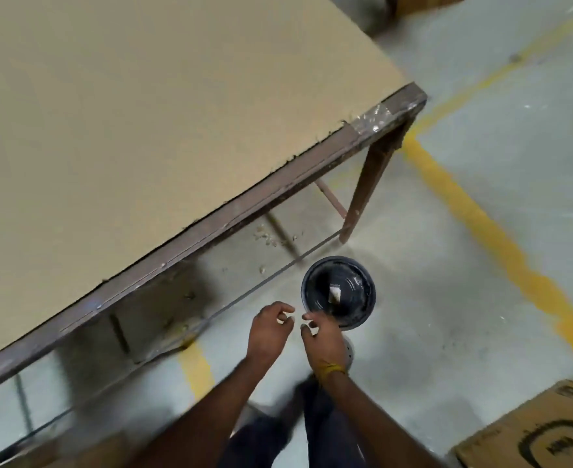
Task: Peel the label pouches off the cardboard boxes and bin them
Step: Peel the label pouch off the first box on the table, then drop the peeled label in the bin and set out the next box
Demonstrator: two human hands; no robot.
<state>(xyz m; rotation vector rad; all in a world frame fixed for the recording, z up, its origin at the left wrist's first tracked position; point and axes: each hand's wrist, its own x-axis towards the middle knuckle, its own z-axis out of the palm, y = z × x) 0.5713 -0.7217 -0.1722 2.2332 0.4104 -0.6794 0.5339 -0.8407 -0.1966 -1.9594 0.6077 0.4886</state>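
A round black bin stands on the floor by the table's near corner, with a small white scrap lying inside it. My left hand and my right hand hover close together just left of the bin's rim, fingers curled with tips almost meeting. Small pale bits show at the fingertips, too blurred to name. A cardboard box with black print lies on the floor at the lower right.
A big table with a tan top and a brown metal frame fills the upper left. Yellow floor lines run on the grey floor at the right. Paper crumbs lie under the table. My legs are below my arms.
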